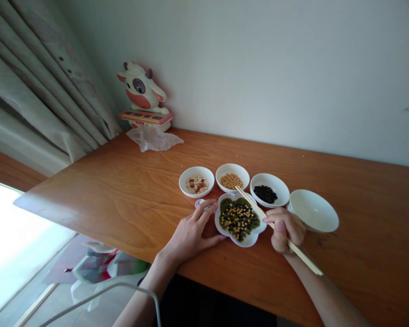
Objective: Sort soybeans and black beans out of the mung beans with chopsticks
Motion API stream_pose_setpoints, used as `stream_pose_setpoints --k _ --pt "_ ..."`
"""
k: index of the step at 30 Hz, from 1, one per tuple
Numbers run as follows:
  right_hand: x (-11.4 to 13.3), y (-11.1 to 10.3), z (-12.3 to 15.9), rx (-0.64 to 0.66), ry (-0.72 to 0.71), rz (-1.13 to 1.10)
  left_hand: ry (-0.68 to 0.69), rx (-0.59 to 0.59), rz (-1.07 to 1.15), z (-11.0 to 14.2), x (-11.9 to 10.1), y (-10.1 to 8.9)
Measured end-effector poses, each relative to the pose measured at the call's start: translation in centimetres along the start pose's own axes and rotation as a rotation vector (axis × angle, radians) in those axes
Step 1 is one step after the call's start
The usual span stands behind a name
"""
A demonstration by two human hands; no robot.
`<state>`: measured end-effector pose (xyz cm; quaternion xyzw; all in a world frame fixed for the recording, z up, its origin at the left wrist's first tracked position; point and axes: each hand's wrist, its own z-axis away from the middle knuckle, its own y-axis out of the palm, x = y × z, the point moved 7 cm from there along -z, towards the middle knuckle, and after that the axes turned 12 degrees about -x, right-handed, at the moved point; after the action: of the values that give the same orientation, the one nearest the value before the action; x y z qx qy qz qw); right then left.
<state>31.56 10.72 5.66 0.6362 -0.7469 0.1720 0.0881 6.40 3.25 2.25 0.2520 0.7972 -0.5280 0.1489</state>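
Note:
A flower-shaped white dish [250, 240] of mixed green and yellow beans sits near the front edge of the wooden table [116, 186]. My left hand [192, 231] lies beside its left rim, fingers stretched out and touching it. My right hand [285, 228] is closed round a pair of wooden chopsticks [259, 210], whose tips reach over the dish toward the bowl of yellow beans [232, 177]. Behind stand a bowl of pale and red pieces [196, 181] and a bowl of black beans [269, 190].
An empty white bowl [313, 211] stands right of my right hand. A cow-shaped toy keyboard [143, 97] on a crumpled plastic bag [153, 138] sits at the back left by the wall. Curtains [44, 81] hang at the left. A small round object peeks out by my left fingers.

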Motion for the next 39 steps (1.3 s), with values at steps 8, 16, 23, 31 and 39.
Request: stream_pose_setpoints --k 8,16,23,31,39 --pt "-0.1 -0.3 0.3 -0.040 0.053 0.028 0.010 -0.011 -0.016 -0.1 0.2 0.2" --pt "-0.4 -0.6 0.4 -0.033 0.002 0.096 0.019 -0.008 -0.023 0.0 0.0 0.3" --pt "0.4 0.2 0.8 0.011 -0.158 0.175 0.049 -0.010 -0.008 0.2 -0.1 0.3" --pt "0.7 0.6 1.8 -0.026 -0.158 0.365 0.095 0.005 0.014 0.4 -0.1 0.2" --pt "1.2 0.5 2.0 -0.099 -0.140 0.463 0.113 -0.012 0.041 0.6 0.1 0.6"
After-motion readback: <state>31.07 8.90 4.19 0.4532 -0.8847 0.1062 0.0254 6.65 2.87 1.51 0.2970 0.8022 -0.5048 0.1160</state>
